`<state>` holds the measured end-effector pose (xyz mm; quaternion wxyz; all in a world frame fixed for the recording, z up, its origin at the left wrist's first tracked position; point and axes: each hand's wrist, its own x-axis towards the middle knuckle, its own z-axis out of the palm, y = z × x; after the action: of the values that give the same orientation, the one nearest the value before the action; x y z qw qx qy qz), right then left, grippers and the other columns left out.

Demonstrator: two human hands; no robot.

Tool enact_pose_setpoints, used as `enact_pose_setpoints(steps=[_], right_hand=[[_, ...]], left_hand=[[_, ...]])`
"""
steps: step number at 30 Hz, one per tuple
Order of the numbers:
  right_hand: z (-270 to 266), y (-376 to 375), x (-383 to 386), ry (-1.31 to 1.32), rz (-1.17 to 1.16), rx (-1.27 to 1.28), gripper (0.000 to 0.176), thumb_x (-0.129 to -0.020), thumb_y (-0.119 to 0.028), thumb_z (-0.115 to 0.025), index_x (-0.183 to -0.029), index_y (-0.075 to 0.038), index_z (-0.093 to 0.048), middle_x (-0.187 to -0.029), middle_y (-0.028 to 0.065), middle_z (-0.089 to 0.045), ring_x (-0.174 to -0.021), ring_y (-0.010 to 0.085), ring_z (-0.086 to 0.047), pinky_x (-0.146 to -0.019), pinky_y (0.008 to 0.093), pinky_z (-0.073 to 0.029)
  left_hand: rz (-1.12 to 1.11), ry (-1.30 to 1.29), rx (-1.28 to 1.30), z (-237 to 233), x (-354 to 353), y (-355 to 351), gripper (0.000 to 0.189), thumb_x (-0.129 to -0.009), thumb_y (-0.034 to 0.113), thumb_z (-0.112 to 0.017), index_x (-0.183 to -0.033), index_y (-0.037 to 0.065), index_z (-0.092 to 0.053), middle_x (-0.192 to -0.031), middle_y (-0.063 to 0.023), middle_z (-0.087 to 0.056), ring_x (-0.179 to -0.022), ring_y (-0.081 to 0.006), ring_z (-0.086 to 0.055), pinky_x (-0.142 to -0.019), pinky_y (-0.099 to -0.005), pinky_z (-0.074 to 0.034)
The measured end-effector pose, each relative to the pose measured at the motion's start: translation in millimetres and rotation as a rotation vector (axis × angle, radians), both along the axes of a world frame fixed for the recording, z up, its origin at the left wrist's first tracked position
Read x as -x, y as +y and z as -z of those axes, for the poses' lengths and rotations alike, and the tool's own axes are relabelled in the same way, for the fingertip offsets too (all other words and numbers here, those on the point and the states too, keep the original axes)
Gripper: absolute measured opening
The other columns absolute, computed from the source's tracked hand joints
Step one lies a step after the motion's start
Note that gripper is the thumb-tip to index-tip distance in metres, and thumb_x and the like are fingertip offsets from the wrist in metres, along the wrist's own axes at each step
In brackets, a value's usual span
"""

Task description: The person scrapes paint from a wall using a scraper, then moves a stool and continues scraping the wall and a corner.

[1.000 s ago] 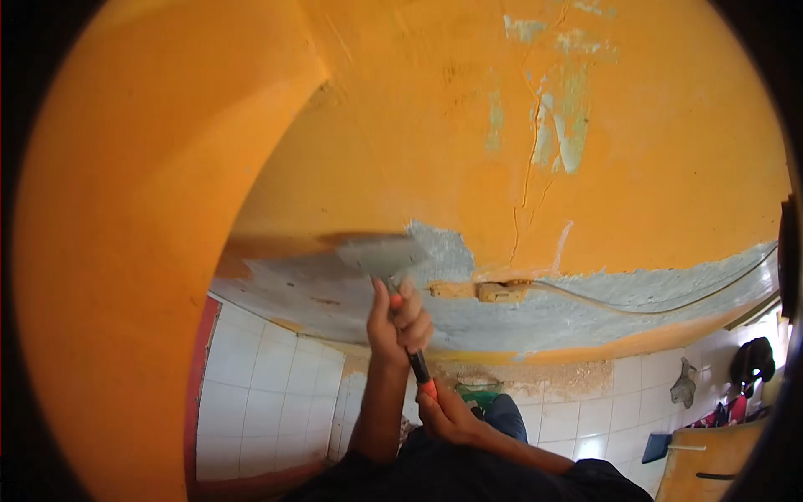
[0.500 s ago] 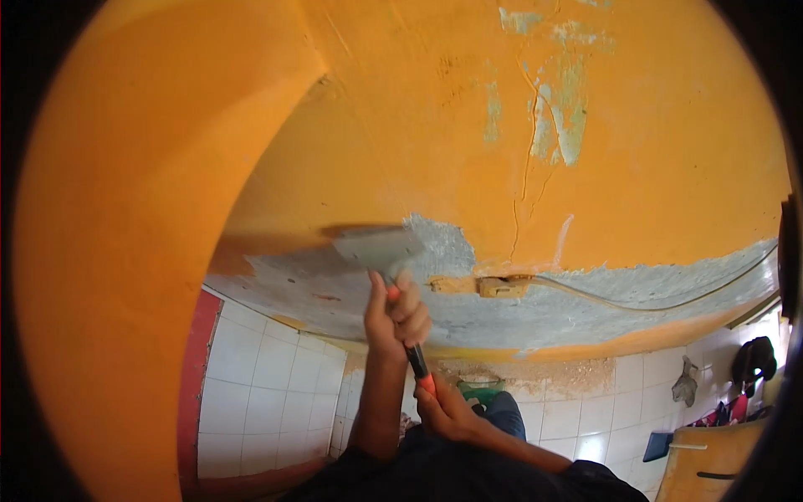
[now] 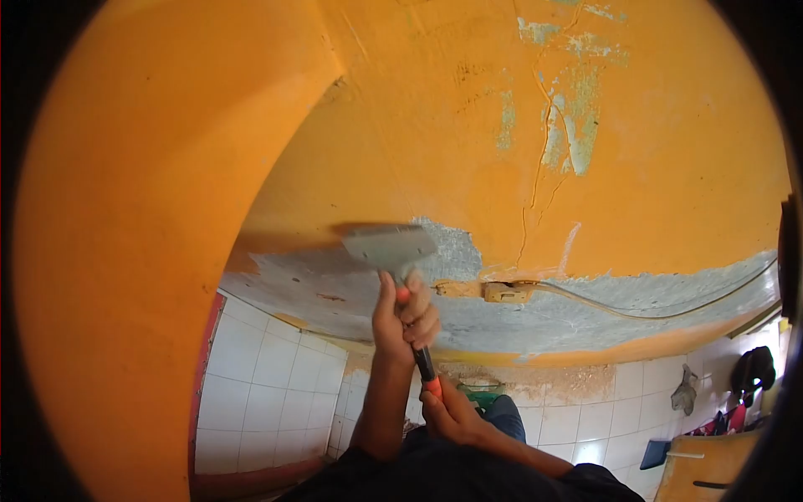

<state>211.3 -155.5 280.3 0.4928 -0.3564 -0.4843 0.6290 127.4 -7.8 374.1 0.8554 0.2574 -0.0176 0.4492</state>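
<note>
A long-handled scraper (image 3: 390,246) with a wide flat metal blade and a black and orange handle is in both my hands. My left hand (image 3: 406,316) wraps the handle just below the blade, thumb pointing up along it. Lower down, my right hand (image 3: 452,412) grips the orange end of the handle. The blade's edge lies against the orange painted wall (image 3: 435,134), where the paint meets a bare grey patch (image 3: 453,249). Motion slightly blurs the blade and left fingers.
To the right of the blade, a socket box (image 3: 505,292) with a cable (image 3: 619,312) sits on the grey strip. An orange wall edge (image 3: 125,251) juts out at left. White tiles (image 3: 251,351) cover the floor. A wooden surface (image 3: 707,473) stands at lower right.
The view has shifted slightly, so the wall appears farther right and lower. The blade has slid a little up and right along the paint's edge. Both hands keep their grip.
</note>
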Motion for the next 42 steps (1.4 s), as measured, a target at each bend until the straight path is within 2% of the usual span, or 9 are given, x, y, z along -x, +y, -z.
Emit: enact_pose_setpoints(steps=[3, 5, 9, 14, 21, 23, 29, 33, 42], right_hand=[[-11.3, 2.2, -5.0, -0.006, -0.082, 0.014, 0.02, -0.101, -0.027, -0.041, -0.1, -0.006, -0.042, -0.062, -0.0017, -0.047, -0.049, 0.0068, -0.046, -0.047, 0.023, -0.039], [2.4, -2.3, -4.4, -0.089, -0.02, 0.049, 0.024, -0.099, -0.027, -0.045, -0.104, -0.003, -0.044, -0.065, 0.0074, -0.055, -0.057, 0.018, -0.057, -0.054, 0.0341, -0.044], [-20.3, -1.2, -7.4, -0.039, -0.021, -0.015, 0.021, -0.101, -0.026, -0.042, -0.099, -0.006, -0.042, -0.062, -0.0012, -0.047, -0.048, 0.0074, -0.046, -0.047, 0.0239, -0.039], [-6.5, -5.8, -11.3, -0.087, -0.043, 0.092, 0.025, -0.099, -0.028, -0.045, -0.102, -0.003, -0.044, -0.065, 0.0088, -0.055, -0.058, 0.0208, -0.057, -0.054, 0.0343, -0.044], [-3.5, 1.3, -13.3, -0.114, -0.023, 0.055, 0.026, -0.099, -0.029, -0.046, -0.102, -0.002, -0.044, -0.066, 0.0101, -0.055, -0.06, 0.0202, -0.057, -0.055, 0.0355, -0.044], [-5.8, -1.7, -14.6, -0.078, -0.008, 0.01, 0.017, -0.102, -0.024, -0.04, -0.099, -0.007, -0.042, -0.064, -0.0021, -0.047, -0.051, 0.0062, -0.046, -0.048, 0.0224, -0.039], [9.9, -7.7, -16.1, 0.014, -0.03, 0.03, 0.021, -0.102, -0.027, -0.041, -0.099, -0.007, -0.041, -0.064, -0.0032, -0.046, -0.05, 0.0055, -0.044, -0.047, 0.0218, -0.037], [-9.2, -0.6, -26.4, -0.08, -0.098, 0.033, 0.022, -0.102, -0.029, -0.04, -0.099, -0.007, -0.04, -0.064, -0.0031, -0.044, -0.05, 0.0055, -0.044, -0.047, 0.0217, -0.037], [10.0, 3.8, -43.9, -0.171, -0.125, 0.081, 0.025, -0.101, -0.029, -0.043, -0.099, -0.004, -0.046, -0.066, 0.0038, -0.052, -0.058, 0.0138, -0.052, -0.054, 0.0325, -0.042]], left_hand=[[-0.03, 0.018, 0.011, 6.7, 1.5, -6.4, 0.047, -0.101, 0.052, -0.027, -0.095, 0.011, -0.047, -0.057, 0.0044, -0.031, -0.037, -0.0065, -0.025, -0.032, -0.0233, -0.026], [-0.03, 0.052, 0.009, 5.6, 0.6, -2.1, 0.046, -0.101, 0.053, -0.028, -0.094, 0.012, -0.048, -0.056, 0.0049, -0.03, -0.037, -0.0058, -0.024, -0.032, -0.0218, -0.025], [-0.014, -0.001, 0.012, -2.8, 0.1, -5.8, 0.047, -0.1, 0.053, -0.027, -0.094, 0.011, -0.048, -0.057, 0.0047, -0.031, -0.037, -0.0064, -0.023, -0.032, -0.0229, -0.024], [-0.024, 0.033, 0.026, 5.9, -4.4, -3.7, 0.048, -0.1, 0.054, -0.027, -0.095, 0.011, -0.049, -0.057, 0.0045, -0.031, -0.037, -0.0065, -0.024, -0.032, -0.0229, -0.024], [-0.027, 0.045, -0.012, 10.0, -9.0, -8.9, 0.046, -0.101, 0.052, -0.028, -0.095, 0.011, -0.048, -0.056, 0.0048, -0.031, -0.037, -0.0055, -0.025, -0.032, -0.0216, -0.026], [0.007, -0.014, 0.01, 9.0, -10.4, -5.8, 0.044, -0.101, 0.051, -0.029, -0.095, 0.011, -0.047, -0.056, 0.0051, -0.031, -0.036, -0.0052, -0.024, -0.032, -0.0215, -0.027], [0.011, -0.026, 0.042, 21.0, -12.0, -9.8, 0.045, -0.102, 0.051, -0.027, -0.094, 0.011, -0.046, -0.057, 0.0034, -0.032, -0.036, -0.0072, -0.026, -0.033, -0.0247, -0.029], [-0.067, -0.026, -0.046, -12.1, -13.7, -2.5, 0.045, -0.101, 0.051, -0.029, -0.094, 0.011, -0.047, -0.057, 0.0039, -0.032, -0.037, -0.007, -0.025, -0.033, -0.0254, -0.026], [-0.173, -0.046, 0.039, 21.2, -12.6, -9.1, 0.045, -0.099, 0.055, -0.033, -0.092, 0.013, -0.047, -0.055, 0.0055, -0.028, -0.035, -0.006, -0.022, -0.032, -0.023, -0.024]])
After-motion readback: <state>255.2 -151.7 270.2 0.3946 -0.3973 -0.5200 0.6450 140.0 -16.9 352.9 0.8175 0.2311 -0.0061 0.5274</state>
